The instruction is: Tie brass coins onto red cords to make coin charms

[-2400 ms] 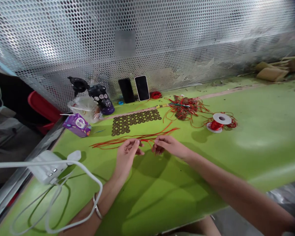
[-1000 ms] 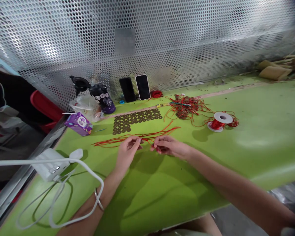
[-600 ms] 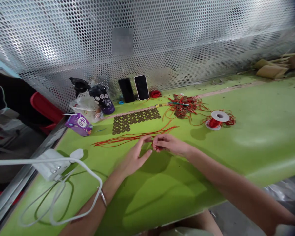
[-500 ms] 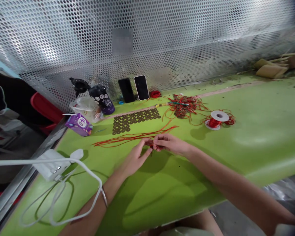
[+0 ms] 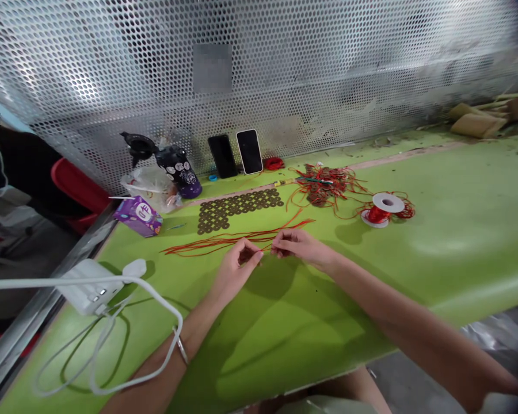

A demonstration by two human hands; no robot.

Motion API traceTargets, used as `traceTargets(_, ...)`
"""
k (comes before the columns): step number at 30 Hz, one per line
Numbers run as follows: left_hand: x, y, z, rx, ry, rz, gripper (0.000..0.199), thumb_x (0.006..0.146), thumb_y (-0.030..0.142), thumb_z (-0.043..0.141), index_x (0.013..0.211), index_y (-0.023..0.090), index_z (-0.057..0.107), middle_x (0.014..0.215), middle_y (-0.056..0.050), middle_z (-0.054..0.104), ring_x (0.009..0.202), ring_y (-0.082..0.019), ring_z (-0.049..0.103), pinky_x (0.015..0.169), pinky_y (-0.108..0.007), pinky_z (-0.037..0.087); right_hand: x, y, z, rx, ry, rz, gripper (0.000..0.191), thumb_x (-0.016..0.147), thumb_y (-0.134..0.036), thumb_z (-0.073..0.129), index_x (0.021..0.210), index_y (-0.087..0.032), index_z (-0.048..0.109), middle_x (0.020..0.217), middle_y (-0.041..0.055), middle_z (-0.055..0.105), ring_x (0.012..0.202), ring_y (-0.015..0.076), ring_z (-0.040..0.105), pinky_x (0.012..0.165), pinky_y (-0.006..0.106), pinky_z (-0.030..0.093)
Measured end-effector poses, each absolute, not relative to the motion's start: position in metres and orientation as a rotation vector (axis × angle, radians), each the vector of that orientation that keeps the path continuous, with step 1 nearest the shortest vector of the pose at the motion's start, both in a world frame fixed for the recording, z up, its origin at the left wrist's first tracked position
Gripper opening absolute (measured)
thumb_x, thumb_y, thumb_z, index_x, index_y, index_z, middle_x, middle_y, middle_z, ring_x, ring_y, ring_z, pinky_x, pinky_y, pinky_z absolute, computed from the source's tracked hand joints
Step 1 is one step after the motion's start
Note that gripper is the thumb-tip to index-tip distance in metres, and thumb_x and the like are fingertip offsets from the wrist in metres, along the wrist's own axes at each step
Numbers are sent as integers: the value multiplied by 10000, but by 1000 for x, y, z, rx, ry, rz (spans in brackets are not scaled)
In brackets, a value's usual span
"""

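A short stretch of red cord (image 5: 266, 248) runs between my two hands, just above the green table. My left hand (image 5: 240, 261) pinches one end of it between thumb and fingers. The other side is pinched in the fingertips of my right hand (image 5: 294, 244). Whether a coin hangs on the cord inside my fingers I cannot make out. Behind my hands lies a loose bundle of red cords (image 5: 207, 244). Further back, rows of brown round coins with holes (image 5: 242, 206) lie flat on the table.
On the right stands a spool of red cord (image 5: 382, 210), near a tangled pile of corded coins (image 5: 323, 184). Two phones (image 5: 250, 150) lean on the perforated wall. A bottle (image 5: 179, 169), a purple carton (image 5: 138, 216) and a white power adapter with cables (image 5: 88, 286) are at left.
My hands have drawn a little apart, and the cord between them now shows as a straight stretch. The view has shifted slightly.
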State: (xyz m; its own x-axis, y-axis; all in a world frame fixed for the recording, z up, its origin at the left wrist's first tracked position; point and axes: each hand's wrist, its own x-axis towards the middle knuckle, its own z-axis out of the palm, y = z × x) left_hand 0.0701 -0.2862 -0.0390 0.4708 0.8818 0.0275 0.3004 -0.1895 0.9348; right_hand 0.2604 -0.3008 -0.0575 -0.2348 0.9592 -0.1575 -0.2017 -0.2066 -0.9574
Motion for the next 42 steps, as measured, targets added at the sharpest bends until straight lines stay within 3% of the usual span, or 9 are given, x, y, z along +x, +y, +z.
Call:
traceTargets(6,66,-284,-40,1786,1085,804,143,829,319,576,782,191,532,618,38,547,571,-121,532,548,-222,397,263,-296,-64,-1116,-1088,1492,357,668,-468,746,717,-162,570,712,21,655,579,89,572,624,250,475)
traceTargets(9,63,-282,-41,1816,1087,842,130,836,307,571,783,194,534,647,33,548,589,-121,529,567,-227,400,263,-297,-61,-1123,-1131,1412,288,715,-382,723,861,-173,590,768,21,652,605,97,585,641,258,487)
traceTargets(13,62,-282,-41,1838,1088,851,123,841,298,564,779,196,535,654,32,549,593,-123,530,577,-232,402,260,-303,-57,-1124,-1435,1139,351,762,-278,672,1097,-200,600,894,45,668,706,134,611,697,287,501)
traceTargets(18,62,-282,-39,1836,1084,851,127,839,301,567,778,195,533,664,29,555,602,-124,541,581,-230,414,255,-306,-56,-1196,-1563,947,177,805,-293,627,935,-197,700,855,62,705,734,181,632,710,314,496)
traceTargets(22,62,-282,-40,1785,1046,848,127,841,307,568,789,199,526,671,33,563,600,-122,561,584,-228,430,256,-304,-57,-1271,-1626,938,302,868,-417,545,1018,-195,684,921,58,701,710,166,598,631,274,443)
traceTargets(26,63,-282,-41,1789,1023,825,129,842,315,567,803,198,526,678,27,564,602,-125,561,575,-232,425,257,-303,-59,-1232,-1713,1073,527,950,-531,313,802,-171,669,790,44,683,618,135,522,618,259,397)
traceTargets(29,63,-283,-41,1857,1038,798,123,847,311,551,803,199,528,668,31,535,597,-121,523,537,-220,380,257,-304,-60,-1191,-1738,1147,529,944,-553,316,727,-167,606,695,34,638,583,125,499,594,247,384)
traceTargets(34,64,-285,-37,1958,1091,781,113,854,292,530,785,202,521,612,56,456,543,-104,424,501,-211,308,257,-305,-58,-1210,-1783,1081,436,948,-467,369,693,-172,565,646,16,586,542,113,454,529,234,325)
traceTargets(42,66,-283,-39,1976,1109,806,126,802,333,602,841,223,651,734,9,651,640,-146,565,583,-237,422,253,-307,-53,-1264,-1814,992,318,934,-337,432,693,-174,561,632,4,609,518,103,459,526,227,320)
